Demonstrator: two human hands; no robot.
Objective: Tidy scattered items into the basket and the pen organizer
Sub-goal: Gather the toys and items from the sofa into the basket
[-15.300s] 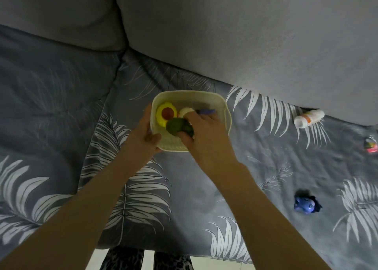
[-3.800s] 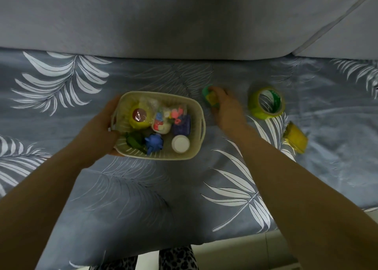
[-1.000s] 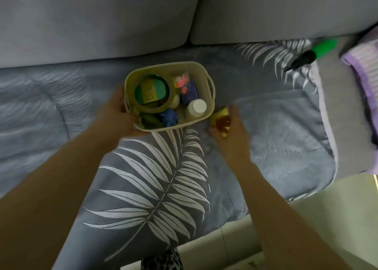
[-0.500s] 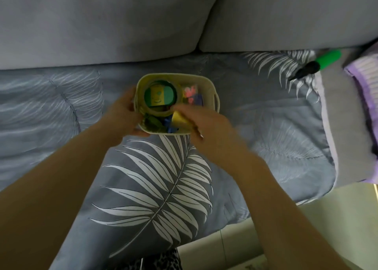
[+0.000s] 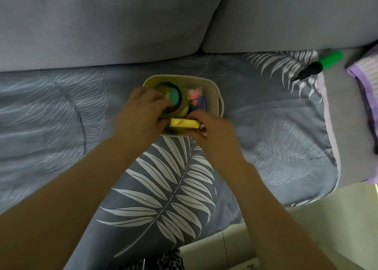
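Gold foil catches the light at the middle of the frame: a small gold packet (image 5: 184, 124) now lies across the near rim of the cream basket (image 5: 215, 94), where half a second ago it was only being carried in over the contents. The right hand (image 5: 212, 131) has drawn back to the packet's right end, fingers curled around it and touching the foil. The left hand (image 5: 141, 114), which earlier gripped the basket's left wall from outside, has come up over the rim; its fingers are folded onto the roll of yellow tape (image 5: 180, 101) inside, and its thumb side meets the packet's left end. Whether that hand pinches the roll or merely presses on it cannot be told.

The packet sits between the two hands, touching both. Inside the basket, a green disc (image 5: 173, 96) shows through the tape roll, with pink bits (image 5: 194, 94) and a dark blue piece (image 5: 201, 107) to its right. The basket rests on the grey leaf-print cover (image 5: 167, 190), just below the sofa cushions. A green marker (image 5: 321, 65) lies well apart at the upper right.
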